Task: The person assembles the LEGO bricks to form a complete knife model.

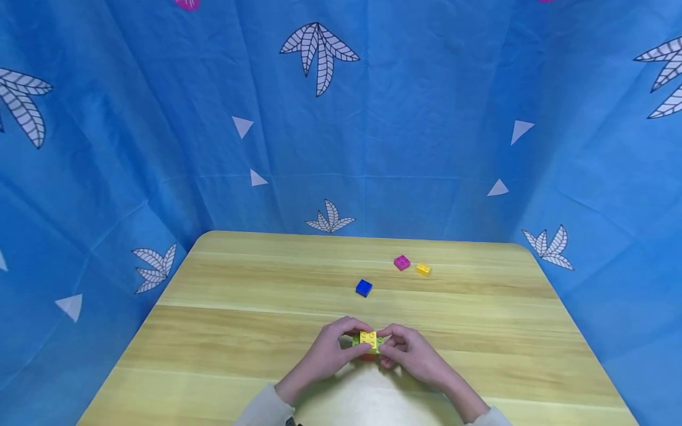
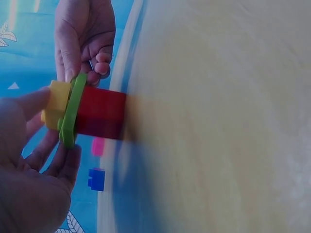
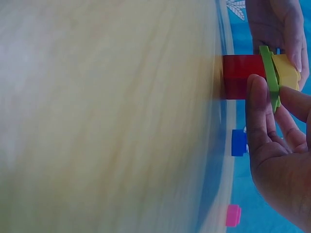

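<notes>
A small stack of toy building bricks stands on the table between both hands: a red block [image 2: 102,112] at the bottom, a rounded green plate [image 2: 72,116] across it and a yellow brick [image 1: 367,337] on top. In the right wrist view the yellow brick looks slightly tilted, with a narrow gap over the green plate. My left hand [image 1: 329,355] pinches the yellow brick between thumb and fingers, other fingers under the green plate's end. From the other side my right hand [image 1: 418,356] grips the green plate's end, its curled fingers beside the red block.
A blue brick [image 1: 364,288] lies beyond the hands on the wooden table [image 1: 240,331]. Farther back to the right are a pink brick [image 1: 402,262] and a small yellow-orange brick [image 1: 423,270]. A blue patterned curtain [image 1: 426,118] hangs round the table's back and sides.
</notes>
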`<state>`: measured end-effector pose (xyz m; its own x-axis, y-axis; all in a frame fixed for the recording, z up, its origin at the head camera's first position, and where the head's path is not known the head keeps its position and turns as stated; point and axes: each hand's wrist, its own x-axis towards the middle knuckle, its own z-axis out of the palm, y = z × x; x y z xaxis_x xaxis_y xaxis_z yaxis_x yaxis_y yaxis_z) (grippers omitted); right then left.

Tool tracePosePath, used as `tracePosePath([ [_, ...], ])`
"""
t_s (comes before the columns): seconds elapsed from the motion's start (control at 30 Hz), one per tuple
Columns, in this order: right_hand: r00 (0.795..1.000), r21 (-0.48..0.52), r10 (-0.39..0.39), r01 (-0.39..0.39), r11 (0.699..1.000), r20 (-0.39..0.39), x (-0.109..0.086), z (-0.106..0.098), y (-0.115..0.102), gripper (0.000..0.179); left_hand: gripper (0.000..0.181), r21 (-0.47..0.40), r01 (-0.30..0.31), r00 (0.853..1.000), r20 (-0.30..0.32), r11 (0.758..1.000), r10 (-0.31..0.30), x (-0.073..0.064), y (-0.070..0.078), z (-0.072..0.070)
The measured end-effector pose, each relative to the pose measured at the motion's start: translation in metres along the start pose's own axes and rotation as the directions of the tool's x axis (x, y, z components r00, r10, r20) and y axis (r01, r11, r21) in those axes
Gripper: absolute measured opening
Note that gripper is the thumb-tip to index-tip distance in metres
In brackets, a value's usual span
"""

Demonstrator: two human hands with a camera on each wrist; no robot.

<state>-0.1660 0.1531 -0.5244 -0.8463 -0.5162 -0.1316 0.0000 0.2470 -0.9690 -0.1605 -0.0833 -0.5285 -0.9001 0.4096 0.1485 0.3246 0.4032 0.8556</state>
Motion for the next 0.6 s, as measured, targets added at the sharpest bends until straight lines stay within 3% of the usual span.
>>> tracePosePath([
  [0.6, 1.000, -0.007, -0.010, 0.010, 1.000, -0.007, 0.0003, 0.0008, 0.0032, 0.035, 0.028, -0.049, 0.011, 1.000, 0.007, 0.999, -0.011, 0.0003, -0.0045, 0.0040],
])
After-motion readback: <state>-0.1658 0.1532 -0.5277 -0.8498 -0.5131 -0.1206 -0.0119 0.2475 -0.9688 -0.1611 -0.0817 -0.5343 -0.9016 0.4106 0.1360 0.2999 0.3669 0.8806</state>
